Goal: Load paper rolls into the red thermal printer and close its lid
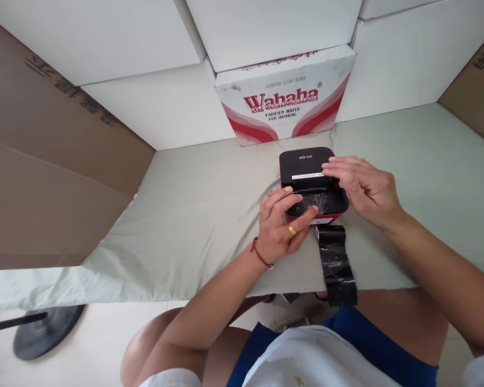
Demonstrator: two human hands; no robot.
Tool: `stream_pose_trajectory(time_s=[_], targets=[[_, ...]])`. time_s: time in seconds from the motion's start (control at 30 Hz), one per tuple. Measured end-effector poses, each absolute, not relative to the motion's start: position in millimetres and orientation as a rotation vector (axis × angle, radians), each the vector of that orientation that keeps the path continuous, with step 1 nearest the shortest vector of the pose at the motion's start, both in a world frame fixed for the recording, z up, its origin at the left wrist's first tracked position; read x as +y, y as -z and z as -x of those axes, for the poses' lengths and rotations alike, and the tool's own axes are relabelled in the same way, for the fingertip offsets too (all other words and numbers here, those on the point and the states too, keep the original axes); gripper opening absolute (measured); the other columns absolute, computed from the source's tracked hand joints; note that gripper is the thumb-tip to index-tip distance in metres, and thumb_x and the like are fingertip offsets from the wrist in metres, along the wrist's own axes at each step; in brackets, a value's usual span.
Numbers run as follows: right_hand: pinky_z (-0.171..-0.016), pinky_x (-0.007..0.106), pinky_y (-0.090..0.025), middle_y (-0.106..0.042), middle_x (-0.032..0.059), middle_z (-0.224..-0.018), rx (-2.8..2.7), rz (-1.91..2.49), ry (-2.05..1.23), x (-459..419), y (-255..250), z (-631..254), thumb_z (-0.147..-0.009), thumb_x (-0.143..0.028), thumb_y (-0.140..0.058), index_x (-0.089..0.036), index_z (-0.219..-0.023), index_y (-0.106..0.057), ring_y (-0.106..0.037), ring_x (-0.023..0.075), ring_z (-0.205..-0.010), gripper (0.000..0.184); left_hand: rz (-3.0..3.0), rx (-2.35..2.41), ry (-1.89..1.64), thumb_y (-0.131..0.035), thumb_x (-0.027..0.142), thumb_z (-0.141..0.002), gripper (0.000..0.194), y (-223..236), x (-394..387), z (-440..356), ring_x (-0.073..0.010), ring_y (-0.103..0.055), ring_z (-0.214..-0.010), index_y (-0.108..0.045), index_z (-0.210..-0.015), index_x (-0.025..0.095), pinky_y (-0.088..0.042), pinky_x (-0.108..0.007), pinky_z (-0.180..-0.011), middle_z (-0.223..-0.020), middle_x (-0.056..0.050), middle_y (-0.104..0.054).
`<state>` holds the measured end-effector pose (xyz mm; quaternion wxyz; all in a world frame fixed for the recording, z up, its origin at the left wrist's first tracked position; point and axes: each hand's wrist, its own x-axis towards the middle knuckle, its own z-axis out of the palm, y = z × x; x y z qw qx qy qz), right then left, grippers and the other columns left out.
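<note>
In the head view, right of centre in the frame: a small red-and-black machine (308,187), set on the cloth-covered counter (185,215), lid (304,164) tipped back open towards the water carton (288,97). Over the left end, the left hand (284,220), fingers curved across the rim, one tip on or just above a glossy piece (317,202) in the tray; grip part-curled, pinching or merely pressing, cannot tell which. From the right, the right hand (369,188): grip loose and spread, fingers against the lid's right edge, nothing visibly held.

With so light a touch on the lid, could let it drop onto the left fingers. With the glossy piece lying unevenly, might crease or jam it under the lid. If pushed too hard, could skid on the wrinkled cloth. Just below the machine, a black strip (335,263), trailing past the counter's edge above the lap: could slide off under its own weight, or snag on a knee.

Machine's stickered front towards the bottom of the frame; long axis apparently left to right, hard to confirm with the left end covered. Strip's long axis top to bottom, leaning slightly right at the lower end.
</note>
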<state>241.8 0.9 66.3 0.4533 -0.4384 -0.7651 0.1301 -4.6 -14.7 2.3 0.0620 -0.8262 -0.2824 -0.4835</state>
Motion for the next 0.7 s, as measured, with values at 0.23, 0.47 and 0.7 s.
stream_pose_trajectory(time_s=[0.23,0.47,0.7], targets=[[-0.116,0.056,-0.058,-0.086,0.0039,-0.122,-1.857,1.012,-0.303,1,-43,-242,-0.112,-0.034,-0.048,-0.032,-0.115,-0.086,-0.079,0.0270,-0.124,0.038,2.650,-0.833,1.447,-0.069,0.025,-0.100,0.036,-5,-10,8,-0.0272,-0.063,-0.136,-0.072,-0.135,0.031,-0.048,-0.056,-0.122,-0.130,-0.009,-0.066],[-0.115,0.056,-0.059,-0.085,0.0034,-0.125,-1.876,0.988,-0.275,-1,-41,-241,-0.111,-0.028,-0.049,-0.033,-0.120,-0.085,-0.078,0.0257,-0.125,0.037,2.616,-0.871,1.424,-0.067,0.027,-0.101,0.031,-4,-13,6,-0.0260,-0.066,-0.132,-0.073,-0.132,0.030,-0.042,-0.060,-0.127,-0.128,-0.008,-0.067],[-0.113,0.055,-0.059,-0.086,0.0042,-0.123,-1.838,1.003,-0.254,-1,-38,-239,-0.111,-0.028,-0.047,-0.032,-0.116,-0.085,-0.077,0.0267,-0.124,0.038,2.627,-0.887,1.380,-0.067,0.026,-0.101,0.037,-2,-11,8,-0.0249,-0.067,-0.130,-0.071,-0.137,0.035,-0.040,-0.060,-0.128,-0.129,-0.006,-0.067]])
